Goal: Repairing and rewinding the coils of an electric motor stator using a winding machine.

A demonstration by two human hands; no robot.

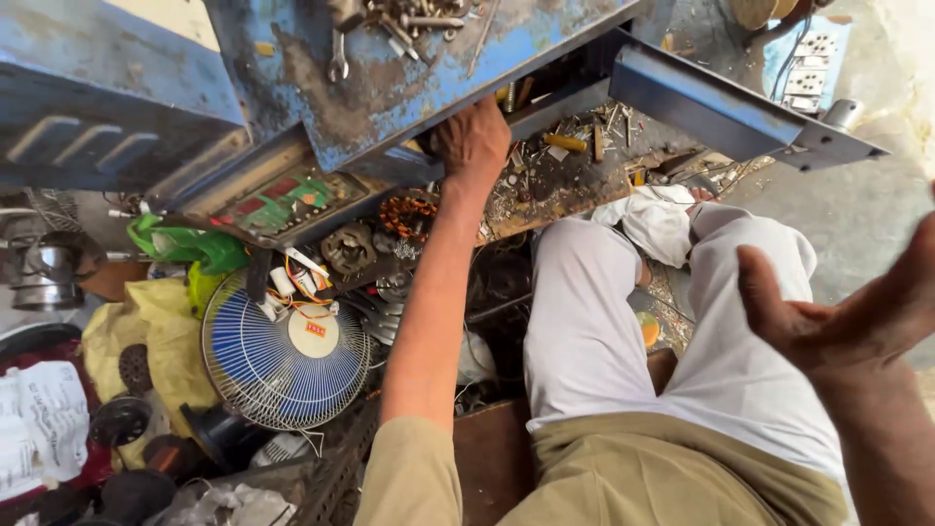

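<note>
At the far left we see a blue-and-white fan guard (284,353) lying among yellow bags and scrap, well below the bench; above it a spanner (337,60) rests on the worn blue metal bench (390,88); our left hand (471,141) reaches up under that bench's lower edge, touching it, fingers tucked out of sight so we cannot tell whether they grip anything; just right of it sits a shelf (570,175) littered with screws; further right, our right hand (838,312) hangs over the white-trousered knee, fingers spread apart, holding nothing.
</note>
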